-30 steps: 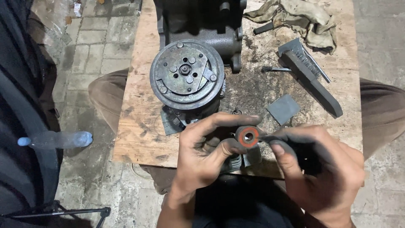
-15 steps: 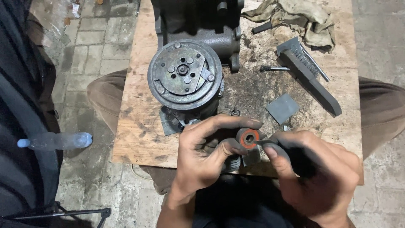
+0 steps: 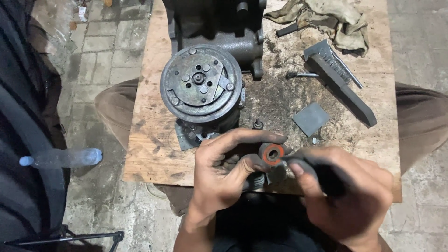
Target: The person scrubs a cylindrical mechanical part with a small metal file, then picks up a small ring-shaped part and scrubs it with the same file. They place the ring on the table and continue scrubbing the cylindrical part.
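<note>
Two greasy hands meet just above the near edge of the wooden tabletop. The left hand pinches a small round seal with an orange inner ring, thumb below and fingers above. The right hand is closed around a dark tool whose tip touches the seal. The seal seems light, oily and probably slippery; I would hold it by the outer rim, since the orange lip may be soft. The compressor clutch pulley stands behind.

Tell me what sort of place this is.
Probably an informal repair workshop, perhaps outdoors. A greasy wooden board serves as a bench over brick paving; on it lie a compressor, a rag and metal tools.
</note>
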